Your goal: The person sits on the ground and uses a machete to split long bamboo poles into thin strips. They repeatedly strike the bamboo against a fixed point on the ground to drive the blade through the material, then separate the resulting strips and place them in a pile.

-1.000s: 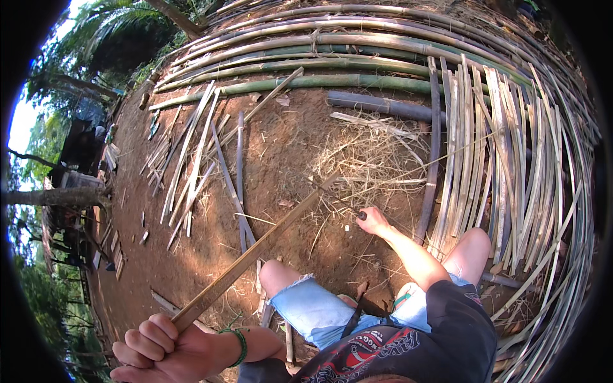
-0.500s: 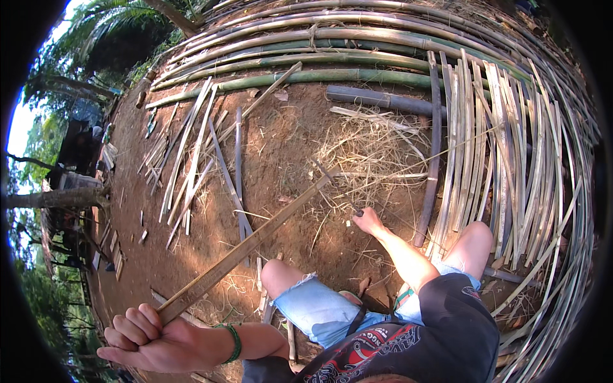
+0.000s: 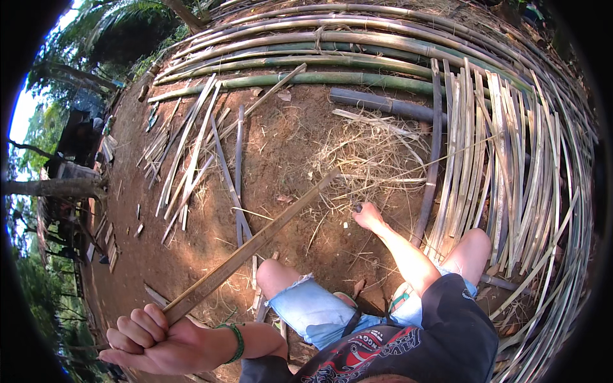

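My left hand [image 3: 159, 345], with a green cord round its wrist, is closed round the near end of a long flat bamboo strip [image 3: 249, 246]. The strip slants up and away to the right, over the bare soil. Its far tip reaches the edge of a heap of pale shavings [image 3: 373, 156]. Low over the ground, beyond my knees, my right hand [image 3: 368, 216] is closed on a dark-handled tool [image 3: 358, 208]. Only a short dark end of that tool shows, so its kind cannot be told. The right hand is apart from the strip.
Whole bamboo poles [image 3: 287, 80] lie across the far side. Many split strips [image 3: 472, 147] are laid out on the right, beside a dark pole [image 3: 435, 153]. Loose strips [image 3: 188, 159] are scattered to the left. A tree trunk [image 3: 57, 187] shows at the left edge.
The bamboo strip and left hand have shifted slightly to the right. A thin dark piece seen near the strip's far tip before no longer shows. Both hands keep their hold.
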`<state>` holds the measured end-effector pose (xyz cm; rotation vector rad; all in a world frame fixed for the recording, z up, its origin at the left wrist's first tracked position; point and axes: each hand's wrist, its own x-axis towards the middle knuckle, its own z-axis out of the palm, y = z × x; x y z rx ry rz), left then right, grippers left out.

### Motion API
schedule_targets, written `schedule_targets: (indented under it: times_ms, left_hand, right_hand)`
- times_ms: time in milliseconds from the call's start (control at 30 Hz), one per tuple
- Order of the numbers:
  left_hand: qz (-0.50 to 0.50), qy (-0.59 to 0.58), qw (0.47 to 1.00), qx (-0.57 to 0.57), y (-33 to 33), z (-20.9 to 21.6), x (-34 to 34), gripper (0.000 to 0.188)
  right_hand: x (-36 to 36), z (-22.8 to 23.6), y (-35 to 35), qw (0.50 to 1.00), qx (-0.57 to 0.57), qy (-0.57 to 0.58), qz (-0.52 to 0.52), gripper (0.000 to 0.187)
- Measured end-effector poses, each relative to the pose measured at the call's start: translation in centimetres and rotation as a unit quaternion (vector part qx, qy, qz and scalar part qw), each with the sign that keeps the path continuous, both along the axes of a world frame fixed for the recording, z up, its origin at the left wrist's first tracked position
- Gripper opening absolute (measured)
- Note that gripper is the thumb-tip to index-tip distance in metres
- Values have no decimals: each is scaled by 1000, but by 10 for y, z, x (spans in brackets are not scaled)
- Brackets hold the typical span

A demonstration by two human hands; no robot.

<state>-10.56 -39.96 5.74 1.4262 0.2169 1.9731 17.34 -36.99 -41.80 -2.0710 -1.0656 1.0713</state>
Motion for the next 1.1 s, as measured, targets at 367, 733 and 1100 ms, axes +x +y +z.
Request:
schedule_targets:
  times_ms: [367, 733, 1100]
  left_hand:
    - [15, 19, 1000, 10, -10, -4, 3, 47]
    - [-169, 39, 984, 50, 0, 3, 7, 47]
    - [-167, 37, 984, 56, 2, 4, 11, 46]
  right_hand:
    - [9, -10, 5, 998, -66, -2, 15, 26]
    - [29, -10, 10, 997, -81, -14, 0, 26]
    - [38, -30, -12, 998, -64, 24, -12, 27]
